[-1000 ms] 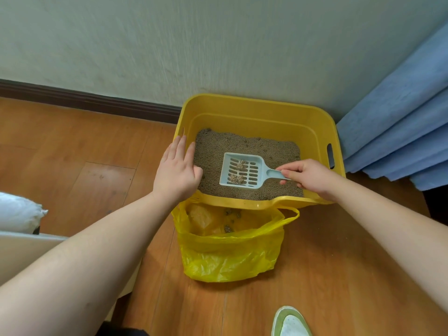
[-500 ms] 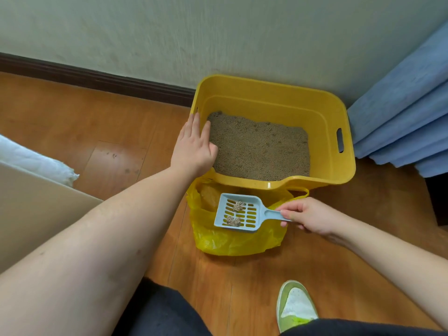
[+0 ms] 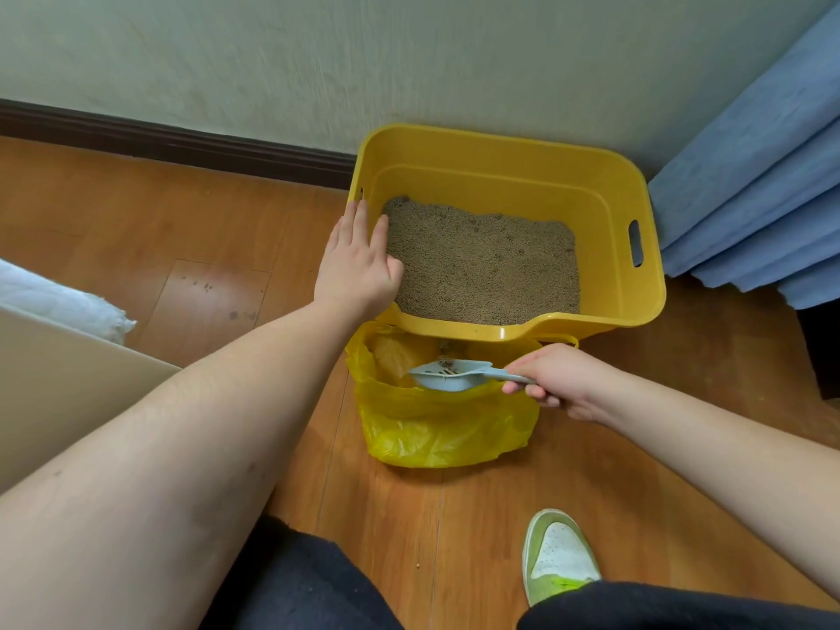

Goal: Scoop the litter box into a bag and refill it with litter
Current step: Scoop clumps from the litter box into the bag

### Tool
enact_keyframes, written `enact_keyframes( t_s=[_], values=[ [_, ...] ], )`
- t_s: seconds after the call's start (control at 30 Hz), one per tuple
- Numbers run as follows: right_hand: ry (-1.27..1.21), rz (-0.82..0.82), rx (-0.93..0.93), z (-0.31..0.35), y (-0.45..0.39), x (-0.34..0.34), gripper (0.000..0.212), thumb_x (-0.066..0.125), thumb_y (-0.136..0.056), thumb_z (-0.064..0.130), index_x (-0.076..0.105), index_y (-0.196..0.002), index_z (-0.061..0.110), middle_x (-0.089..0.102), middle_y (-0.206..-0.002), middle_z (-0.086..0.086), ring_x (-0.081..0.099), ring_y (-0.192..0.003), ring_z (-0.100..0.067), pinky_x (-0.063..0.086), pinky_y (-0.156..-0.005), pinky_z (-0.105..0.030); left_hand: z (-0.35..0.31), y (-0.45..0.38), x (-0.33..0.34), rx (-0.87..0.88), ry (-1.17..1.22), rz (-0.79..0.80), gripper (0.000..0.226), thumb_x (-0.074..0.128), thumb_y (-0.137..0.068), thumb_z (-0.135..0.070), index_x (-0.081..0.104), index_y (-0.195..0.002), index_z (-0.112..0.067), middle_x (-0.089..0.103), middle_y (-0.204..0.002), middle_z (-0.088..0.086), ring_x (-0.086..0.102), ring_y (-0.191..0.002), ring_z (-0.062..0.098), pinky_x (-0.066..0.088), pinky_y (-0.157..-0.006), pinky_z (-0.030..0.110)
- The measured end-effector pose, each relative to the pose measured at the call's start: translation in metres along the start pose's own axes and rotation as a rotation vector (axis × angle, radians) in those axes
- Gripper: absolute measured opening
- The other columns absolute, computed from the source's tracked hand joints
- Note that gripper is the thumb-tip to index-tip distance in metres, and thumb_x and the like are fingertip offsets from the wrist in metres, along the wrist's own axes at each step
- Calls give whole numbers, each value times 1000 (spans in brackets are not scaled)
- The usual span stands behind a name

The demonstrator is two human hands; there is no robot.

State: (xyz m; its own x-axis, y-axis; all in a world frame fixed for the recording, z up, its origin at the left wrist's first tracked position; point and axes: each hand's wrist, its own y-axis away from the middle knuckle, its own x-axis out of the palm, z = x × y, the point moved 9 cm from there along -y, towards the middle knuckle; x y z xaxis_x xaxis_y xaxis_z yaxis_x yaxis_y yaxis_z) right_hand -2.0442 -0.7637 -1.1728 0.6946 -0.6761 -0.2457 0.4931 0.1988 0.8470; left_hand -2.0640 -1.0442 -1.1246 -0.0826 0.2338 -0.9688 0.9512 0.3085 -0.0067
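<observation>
Wood floor (image 3: 227,220) runs up to a pale wall with a dark skirting board, and a blue curtain (image 3: 750,184) hangs at 2 o'clock. Against the wall sits the yellow box (image 3: 645,293), holding a level bed of brown litter (image 3: 482,261). Just in front of it, at its 6 o'clock and touching its near wall, stands the yellow bag (image 3: 445,429), mouth open. The right hand (image 3: 559,384) has its grip closed round the handle of the pale blue scoop (image 3: 450,377), which is tipped over the bag's mouth with a few clumps showing on its slots. The left hand (image 3: 359,261) lies with straight fingers on the box's 9 o'clock rim, holding nothing, apparently steadying it. A green-and-white shoe (image 3: 559,557) stands on the floor at 5 o'clock. By my reading, the step in hand is emptying the scoop into the bag. The bag is thin and stands only by its own folds, so its mouth could sag shut or the bag could tip if the scoop catches the edge, sending clumps onto the floor. Tipping too near the front lip would spill them outside. Refilling is not yet begun.
</observation>
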Motion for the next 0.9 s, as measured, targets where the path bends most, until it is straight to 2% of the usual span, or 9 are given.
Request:
enact_keyframes(
  t_s=[0.1, 0.2, 0.3, 0.43, 0.67, 0.8, 0.9],
  values=[
    [-194, 97, 127, 0, -4, 8, 19, 45, -96, 6, 61, -96, -3, 61, -55, -2, 28, -29, -2, 20, -27, -13, 0, 0, 1, 0, -4, 3, 62, 31, -96, -33, 23, -153, -11, 7, -162, 18, 1, -150, 29, 3, -121, 41],
    [-476, 201, 290, -5, -4, 15, 23, 36, -97, 3, 54, -109, -7, 62, -57, -6, 30, -25, -2, 19, -23, -12, 0, 0, 0, -1, -8, 3, 62, 32, -96, -33, 22, -153, -11, 7, -162, 18, 1, -150, 29, 3, -121, 40],
    [-573, 254, 372, -8, -2, 13, 28, 31, -97, 3, 53, -108, -9, 61, -58, -7, 30, -22, -2, 17, -21, -12, 0, 0, 0, 0, -9, -6, 62, 32, -96, -33, 23, -153, -11, 8, -162, 18, 1, -150, 29, 3, -120, 40],
    [-578, 238, 385, -9, 0, 6, 30, 31, -97, 4, 49, -118, -8, 61, -59, -8, 29, -22, -3, 16, -21, -12, 0, 0, 0, 3, -11, -6, 62, 32, -96, -32, 23, -153, -10, 9, -161, 18, 2, -150, 29, 3, -120, 40],
    [-468, 202, 293, -6, 10, 5, 31, 35, -99, 3, 47, -125, -9, 61, -58, -7, 28, -24, -2, 17, -22, -11, 0, 0, 0, 1, -3, -1, 62, 30, -96, -33, 22, -153, -11, 8, -162, 17, 1, -150, 28, 3, -120, 40],
    [-492, 189, 237, -5, 12, 2, 30, 37, -99, 4, 48, -123, -9, 59, -60, -7, 29, -26, -3, 18, -22, -12, 0, 0, 0, -5, 1, 1, 62, 29, -96, -34, 21, -153, -12, 7, -162, 17, 1, -150, 28, 3, -121, 40],
    [-350, 150, 170, -4, 18, -3, 24, 43, -99, 7, 55, -113, -7, 59, -58, -4, 29, -27, -3, 20, -24, -13, -1, 1, 0, 4, -10, 3, 62, 28, -96, -34, 22, -153, -11, 7, -162, 17, 1, -150, 28, 3, -121, 40]
  ],
)
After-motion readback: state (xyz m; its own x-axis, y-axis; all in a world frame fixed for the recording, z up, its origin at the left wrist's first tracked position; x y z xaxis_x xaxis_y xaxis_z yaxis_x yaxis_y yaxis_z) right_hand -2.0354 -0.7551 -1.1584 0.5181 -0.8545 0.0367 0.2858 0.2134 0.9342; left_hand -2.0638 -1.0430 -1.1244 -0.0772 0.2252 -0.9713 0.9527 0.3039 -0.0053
